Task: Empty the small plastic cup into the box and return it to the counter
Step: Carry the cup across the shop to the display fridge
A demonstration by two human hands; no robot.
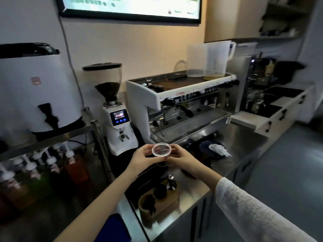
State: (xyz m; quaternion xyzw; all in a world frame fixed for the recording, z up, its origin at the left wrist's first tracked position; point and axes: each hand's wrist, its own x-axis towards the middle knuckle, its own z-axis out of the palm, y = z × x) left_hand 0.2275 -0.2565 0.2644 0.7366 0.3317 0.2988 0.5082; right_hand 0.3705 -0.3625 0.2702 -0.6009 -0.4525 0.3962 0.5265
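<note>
Both forearms reach forward from the bottom of the view, the right one in a pale knit sleeve (pixel 253 206), and they meet at a small clear plastic cup (pixel 160 150) held upright in the air between the two hands. Left hand (pixel 140 158) curls its fingertips against the cup's left wall just under the rim, and right hand (pixel 182 158) does the same from the other side, so each is closed lightly on the cup rather than spread. Something dark sits low in the cup, though what it is cannot be told. Below the hands lies the steel table (pixel 192 193), with a wooden tray (pixel 157 205) of dark tools nearer the body and a tamper (pixel 171 182) standing just under the right wrist. Beyond the fingertips stand a white grinder (pixel 118 117) and an espresso machine (pixel 183 105); a cloth on a dark dish (pixel 216 149) lies off to the right of the right hand. No box can be picked out for certain; a dark form directly beneath the cup may be it. Judging by its look, the cup is very light, thin-walled and smooth, so it would buckle under a hard squeeze and could slip when tipped. Holding it by the stiffer band near the rim, with fingers opposite each other, seems the safest grip for pouring.
</note>
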